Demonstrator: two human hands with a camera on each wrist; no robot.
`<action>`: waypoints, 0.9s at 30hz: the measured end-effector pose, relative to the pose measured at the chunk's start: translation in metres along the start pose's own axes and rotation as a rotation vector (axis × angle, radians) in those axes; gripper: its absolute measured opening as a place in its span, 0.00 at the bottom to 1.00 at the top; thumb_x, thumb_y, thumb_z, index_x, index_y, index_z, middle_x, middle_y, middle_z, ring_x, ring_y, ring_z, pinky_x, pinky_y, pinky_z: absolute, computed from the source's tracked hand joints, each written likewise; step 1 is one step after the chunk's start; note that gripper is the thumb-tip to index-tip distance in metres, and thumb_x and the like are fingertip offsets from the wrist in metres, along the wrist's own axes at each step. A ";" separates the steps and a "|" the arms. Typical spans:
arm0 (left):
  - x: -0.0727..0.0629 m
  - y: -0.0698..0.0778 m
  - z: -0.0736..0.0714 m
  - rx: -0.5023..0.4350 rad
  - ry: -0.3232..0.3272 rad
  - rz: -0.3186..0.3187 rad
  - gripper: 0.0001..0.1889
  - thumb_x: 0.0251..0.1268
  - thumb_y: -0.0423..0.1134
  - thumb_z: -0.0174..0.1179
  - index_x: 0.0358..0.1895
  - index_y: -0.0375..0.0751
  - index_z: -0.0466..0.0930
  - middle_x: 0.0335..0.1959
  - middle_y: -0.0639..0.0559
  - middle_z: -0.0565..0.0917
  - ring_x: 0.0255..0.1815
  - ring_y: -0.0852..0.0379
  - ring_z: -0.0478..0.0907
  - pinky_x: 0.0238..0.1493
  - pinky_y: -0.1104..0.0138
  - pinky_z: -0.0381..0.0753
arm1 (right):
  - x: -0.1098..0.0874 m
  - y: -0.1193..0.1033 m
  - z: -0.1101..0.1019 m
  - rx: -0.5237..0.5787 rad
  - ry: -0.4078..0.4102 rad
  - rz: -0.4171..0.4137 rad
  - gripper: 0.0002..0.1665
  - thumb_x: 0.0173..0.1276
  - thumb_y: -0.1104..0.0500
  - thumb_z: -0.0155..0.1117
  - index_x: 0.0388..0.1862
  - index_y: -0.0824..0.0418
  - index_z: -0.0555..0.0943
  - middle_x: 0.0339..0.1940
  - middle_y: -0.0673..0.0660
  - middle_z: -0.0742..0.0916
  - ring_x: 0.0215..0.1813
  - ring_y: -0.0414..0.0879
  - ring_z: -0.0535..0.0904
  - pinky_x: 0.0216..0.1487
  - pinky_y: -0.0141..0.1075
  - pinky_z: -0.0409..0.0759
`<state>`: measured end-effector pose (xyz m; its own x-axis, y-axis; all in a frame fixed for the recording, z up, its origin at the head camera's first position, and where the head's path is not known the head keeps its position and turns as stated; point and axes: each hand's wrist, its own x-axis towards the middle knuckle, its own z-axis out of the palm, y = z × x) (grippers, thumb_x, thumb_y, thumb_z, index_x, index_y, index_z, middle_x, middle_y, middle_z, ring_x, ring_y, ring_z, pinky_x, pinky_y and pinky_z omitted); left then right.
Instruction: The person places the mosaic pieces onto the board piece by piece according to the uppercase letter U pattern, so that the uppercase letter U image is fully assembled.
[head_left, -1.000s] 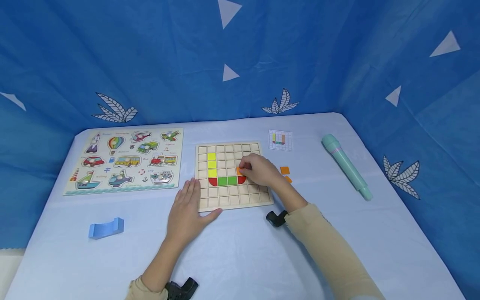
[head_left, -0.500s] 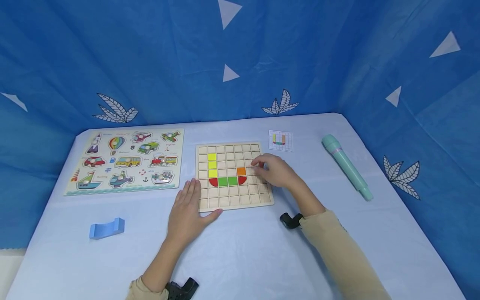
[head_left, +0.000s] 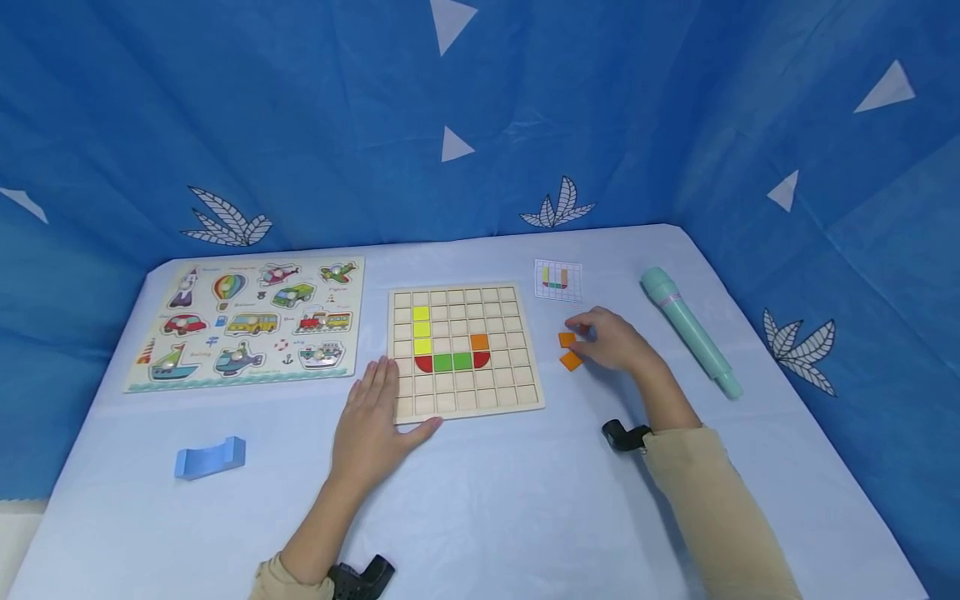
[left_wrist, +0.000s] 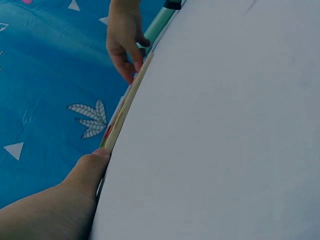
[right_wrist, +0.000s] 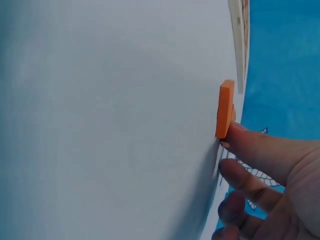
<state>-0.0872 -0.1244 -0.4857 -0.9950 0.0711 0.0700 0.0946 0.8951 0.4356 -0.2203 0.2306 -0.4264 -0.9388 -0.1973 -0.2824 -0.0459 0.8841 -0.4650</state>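
In the head view my left hand (head_left: 369, 446) rests with straight fingers along the left edge of a wooden grid board (head_left: 487, 397). Its thumb touches the board's front edge. Set in the board are yellow squares (head_left: 422, 329), green squares (head_left: 453, 362), red quarter-round tiles (head_left: 423, 363) and one orange square (head_left: 479, 342). Right of the board, my right hand (head_left: 611, 340) is over two loose orange square tiles (head_left: 571, 361). The right wrist view has the thumb right at an orange tile (right_wrist: 225, 110), with the fingers apart from the thumb and not closed round it.
A pattern card (head_left: 558, 281) lies behind the tiles. On the right is a mint-green microphone (head_left: 690, 332). A vehicle peg puzzle (head_left: 247, 321) occupies the back left, with a blue curved block (head_left: 211, 458) in front. Blue curtains (head_left: 337, 125) border the table.
My right hand has let go of the orange square on the board and moved right to the loose orange tiles. The left hand has stayed in place.
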 end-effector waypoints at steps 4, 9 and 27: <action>0.000 0.000 -0.001 -0.001 0.000 0.000 0.61 0.52 0.75 0.60 0.78 0.33 0.51 0.81 0.39 0.52 0.82 0.41 0.47 0.81 0.48 0.49 | -0.001 0.004 0.000 0.045 0.014 -0.021 0.16 0.66 0.61 0.68 0.52 0.60 0.82 0.52 0.60 0.81 0.57 0.56 0.74 0.66 0.53 0.74; 0.000 0.001 -0.002 -0.002 0.006 0.001 0.61 0.52 0.75 0.60 0.78 0.32 0.51 0.81 0.39 0.53 0.82 0.41 0.47 0.81 0.47 0.49 | 0.000 0.004 0.002 0.117 0.030 -0.066 0.09 0.68 0.60 0.67 0.44 0.58 0.77 0.45 0.58 0.82 0.48 0.54 0.74 0.51 0.44 0.77; 0.000 -0.001 0.002 -0.004 0.010 0.002 0.62 0.51 0.76 0.60 0.78 0.32 0.51 0.81 0.40 0.53 0.83 0.43 0.47 0.81 0.48 0.49 | 0.034 -0.078 0.040 0.247 0.032 -0.231 0.05 0.72 0.58 0.63 0.44 0.54 0.77 0.40 0.53 0.82 0.38 0.49 0.76 0.39 0.37 0.76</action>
<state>-0.0869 -0.1243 -0.4873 -0.9944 0.0688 0.0798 0.0970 0.8930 0.4394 -0.2350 0.1379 -0.4334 -0.9239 -0.3631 -0.1212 -0.1779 0.6876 -0.7039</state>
